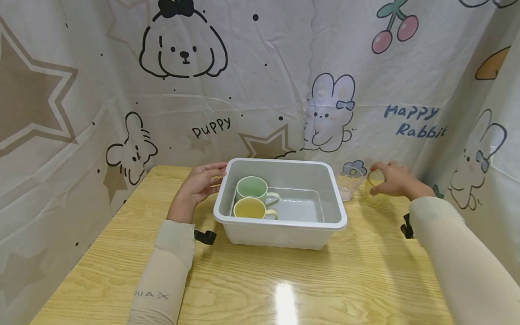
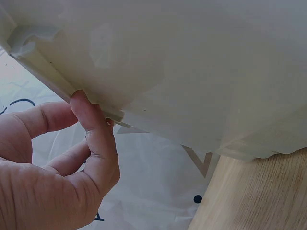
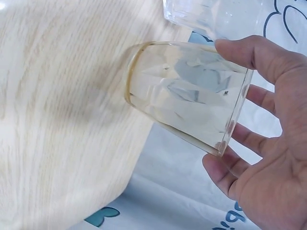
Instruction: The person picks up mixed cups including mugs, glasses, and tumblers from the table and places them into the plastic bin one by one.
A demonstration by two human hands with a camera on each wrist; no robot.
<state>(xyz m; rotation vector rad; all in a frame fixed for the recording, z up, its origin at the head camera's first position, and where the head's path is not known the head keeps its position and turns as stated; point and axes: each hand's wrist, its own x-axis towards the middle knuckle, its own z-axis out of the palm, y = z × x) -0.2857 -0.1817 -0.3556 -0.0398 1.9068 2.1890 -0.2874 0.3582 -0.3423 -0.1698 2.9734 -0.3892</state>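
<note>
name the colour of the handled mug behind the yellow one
Pale green mug, clearest in the head view.

we classify this place as a curtained tabletop station; we cannot determine the type of room beyond. indicators: light fabric hangings (image 1: pixel 260 54), printed with cartoon animals (image 1: pixel 328 116) and lettering (image 1: pixel 418 121), line the rear and both sides of a wood-grain table (image 1: pixel 243 280)
</note>
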